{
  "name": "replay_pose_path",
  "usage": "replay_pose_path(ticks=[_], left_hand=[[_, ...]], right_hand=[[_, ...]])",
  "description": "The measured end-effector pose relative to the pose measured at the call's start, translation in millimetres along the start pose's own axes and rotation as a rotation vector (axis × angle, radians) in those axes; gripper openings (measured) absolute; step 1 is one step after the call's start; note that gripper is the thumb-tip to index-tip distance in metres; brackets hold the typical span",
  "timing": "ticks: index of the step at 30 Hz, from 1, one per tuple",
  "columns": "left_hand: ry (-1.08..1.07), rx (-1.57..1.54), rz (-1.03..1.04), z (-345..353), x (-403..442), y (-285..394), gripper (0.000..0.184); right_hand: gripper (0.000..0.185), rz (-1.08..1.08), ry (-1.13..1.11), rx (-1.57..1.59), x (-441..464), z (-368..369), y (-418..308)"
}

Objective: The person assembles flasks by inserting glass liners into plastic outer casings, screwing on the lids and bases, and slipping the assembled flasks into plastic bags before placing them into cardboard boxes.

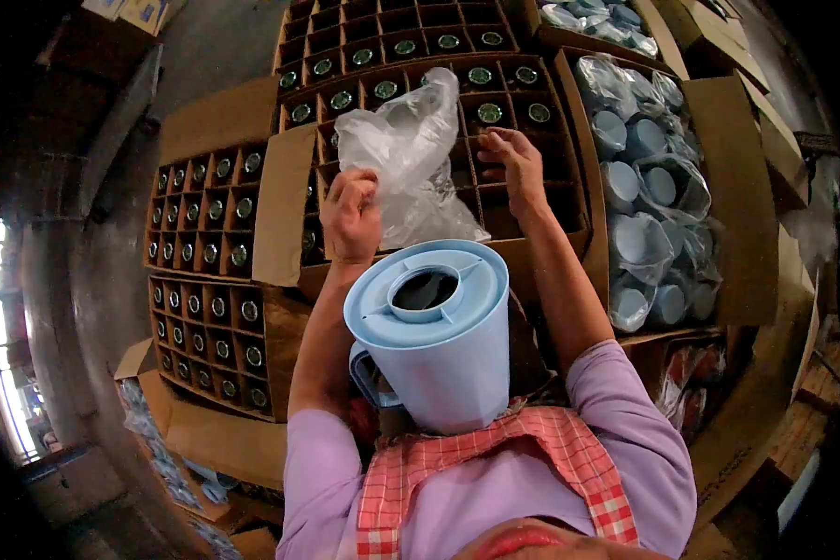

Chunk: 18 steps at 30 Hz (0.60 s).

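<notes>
A clear plastic bag (406,154) hangs crumpled over a divided cardboard box (560,177) of glass items. My left hand (353,213) has its fingers curled closed on the bag's left side. To the right of the bag, my right hand (513,168) is raised above the box's cells, fingers bent and apart, with nothing visible in it. A light blue pitcher (448,373) with a round lid and a dark central opening stands upright against my chest, between my forearms. Its handle points left.
Two divided boxes of glass items (205,210) are stacked at the left. Another divided box (392,23) lies beyond. On the right an open carton (733,205) holds bagged light blue pieces (630,238). More cartons stand at the lower left.
</notes>
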<state>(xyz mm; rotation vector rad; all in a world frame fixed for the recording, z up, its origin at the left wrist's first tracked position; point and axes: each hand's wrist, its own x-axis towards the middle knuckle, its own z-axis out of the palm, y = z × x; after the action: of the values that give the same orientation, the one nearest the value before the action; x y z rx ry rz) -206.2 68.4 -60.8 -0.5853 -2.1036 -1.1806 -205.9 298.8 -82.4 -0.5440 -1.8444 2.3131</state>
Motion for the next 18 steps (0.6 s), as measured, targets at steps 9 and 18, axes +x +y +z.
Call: replay_pose_path(ticks=[9,18], left_hand=[[0.443,-0.627,-0.916,-1,15,-34,0.029],[0.173,-0.744,-0.991,15,14,-55,0.041]], right_hand=[[0.056,-0.143,0.088,-0.139,-7,-62,43],[0.033,-0.561,-0.254,-0.546,-39,-29,32]])
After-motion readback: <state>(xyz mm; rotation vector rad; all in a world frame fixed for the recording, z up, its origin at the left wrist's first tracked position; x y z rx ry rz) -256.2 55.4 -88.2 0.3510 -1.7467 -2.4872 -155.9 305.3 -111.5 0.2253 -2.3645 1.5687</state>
